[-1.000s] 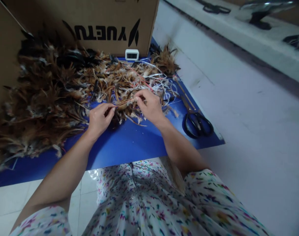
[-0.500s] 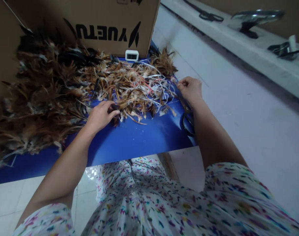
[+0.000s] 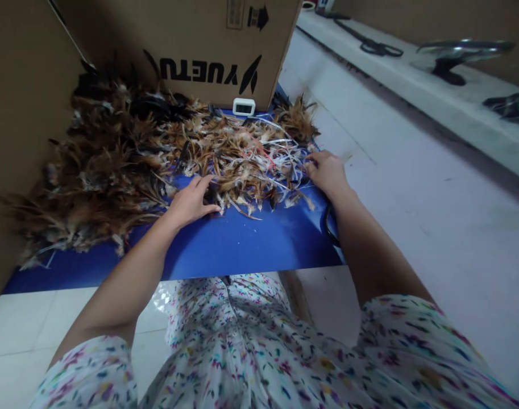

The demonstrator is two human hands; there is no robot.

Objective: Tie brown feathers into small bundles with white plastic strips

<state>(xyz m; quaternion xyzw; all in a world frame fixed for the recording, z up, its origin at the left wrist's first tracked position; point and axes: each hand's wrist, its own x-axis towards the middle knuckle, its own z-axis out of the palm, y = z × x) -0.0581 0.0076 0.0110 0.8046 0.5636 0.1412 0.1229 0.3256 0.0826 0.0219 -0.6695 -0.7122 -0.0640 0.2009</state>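
The grip of the left hand (image 3: 191,202) is released, its thumb and fingers parted at the front edge of the loose brown feathers (image 3: 242,171), which are spread across the middle of the blue desk (image 3: 250,244). The fingertips of the right hand (image 3: 329,174) are drawn close together at the right end of these feathers, beside tangled white strips (image 3: 291,153); whether anything is grasped there cannot be told. Red strands (image 3: 268,161) are mixed among the strips. A black scissors handle (image 3: 326,227) is partly hidden by the right forearm. To the left, a taller feather heap (image 3: 106,170) is piled, and at the far right a feather tuft (image 3: 299,118) is seen. Beyond the feathers, a small white digital display (image 3: 244,107) is stood before a cardboard box (image 3: 208,34), on which "YUETU" is printed upside down.
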